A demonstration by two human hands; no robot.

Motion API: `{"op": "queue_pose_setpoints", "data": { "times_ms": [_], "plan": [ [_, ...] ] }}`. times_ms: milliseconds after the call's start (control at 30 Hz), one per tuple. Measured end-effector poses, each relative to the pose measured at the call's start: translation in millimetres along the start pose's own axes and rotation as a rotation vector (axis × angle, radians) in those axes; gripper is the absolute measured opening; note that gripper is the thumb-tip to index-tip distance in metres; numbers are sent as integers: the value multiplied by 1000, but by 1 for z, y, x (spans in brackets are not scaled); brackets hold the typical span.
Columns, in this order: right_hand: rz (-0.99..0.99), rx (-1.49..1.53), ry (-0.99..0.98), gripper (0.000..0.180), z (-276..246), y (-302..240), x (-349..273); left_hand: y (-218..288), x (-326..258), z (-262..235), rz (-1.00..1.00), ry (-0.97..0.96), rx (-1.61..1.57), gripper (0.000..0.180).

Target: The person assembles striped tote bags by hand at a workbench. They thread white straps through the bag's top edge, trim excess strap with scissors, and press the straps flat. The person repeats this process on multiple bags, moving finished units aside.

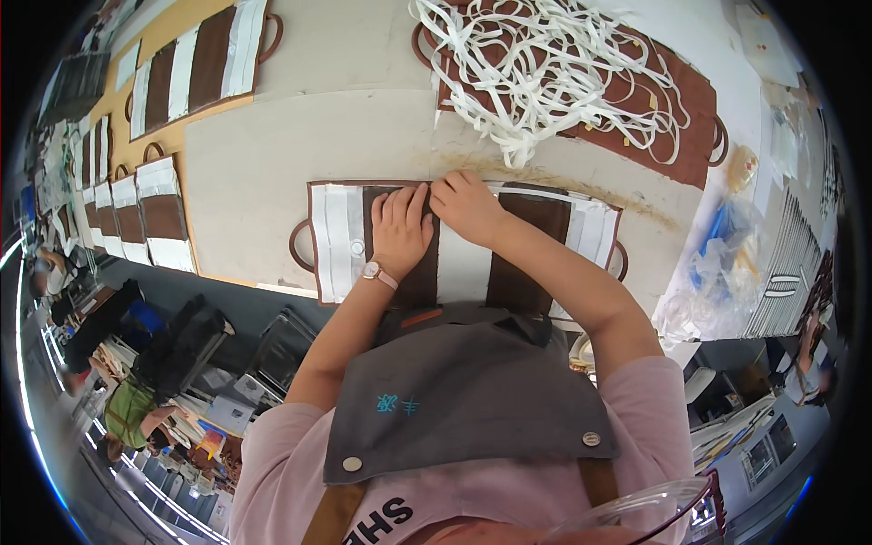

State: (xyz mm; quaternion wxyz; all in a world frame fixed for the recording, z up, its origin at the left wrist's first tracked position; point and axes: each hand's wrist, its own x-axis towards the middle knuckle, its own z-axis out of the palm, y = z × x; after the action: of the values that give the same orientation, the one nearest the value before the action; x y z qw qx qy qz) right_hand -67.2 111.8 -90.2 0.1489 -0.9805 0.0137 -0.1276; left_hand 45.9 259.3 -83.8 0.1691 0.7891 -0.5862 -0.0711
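In front of me on the table lies a flat brown and white striped fabric panel (465,263) with a brown loop handle at each side. My left hand (400,232) rests flat on a brown stripe, its fingers stretched toward the far edge. Right beside it, my right hand (466,207) has its fingers bent and pressed together at that same edge. A narrow white tape (536,193) runs along the far edge from under my right fingers toward the right corner. The fingertips of my right hand partly hide the tape's end.
A tangled heap of white tape (536,73) lies at the far right on brown fabric (681,127). More striped panels (195,68) lie at the left. Clear plastic bags (718,263) sit at the right edge. A person in green (130,409) is at the lower left.
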Motion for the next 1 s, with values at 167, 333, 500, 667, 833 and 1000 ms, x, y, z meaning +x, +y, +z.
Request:
{"op": "queue_pose_setpoints", "data": {
  "times_ms": [167, 333, 500, 667, 833, 1000],
  "plan": [
    [121, 32, 78, 24, 3, 6, -8, -16, 5, -11, 23, -77, 114, 49],
    [466, 158, 130, 21, 0, 3, -15, 14, 7, -11, -18, -8, 92, 48],
    [498, 257, 67, 16, -3, 11, -15, 15, 5, 10, 80, 27, -72, 53],
    [293, 257, 135, 14, 0, 16, -26, 15, 11, 14, 11, 92, -73, 49],
    [180, 190, 55, 14, -2, 21, -32, 2, 15, 14, 68, 1, -86, 37],
    [260, 181, 166, 19, 2, 13, -26, -3, 18, 13, 117, 34, -110, 42]
  ]
}}
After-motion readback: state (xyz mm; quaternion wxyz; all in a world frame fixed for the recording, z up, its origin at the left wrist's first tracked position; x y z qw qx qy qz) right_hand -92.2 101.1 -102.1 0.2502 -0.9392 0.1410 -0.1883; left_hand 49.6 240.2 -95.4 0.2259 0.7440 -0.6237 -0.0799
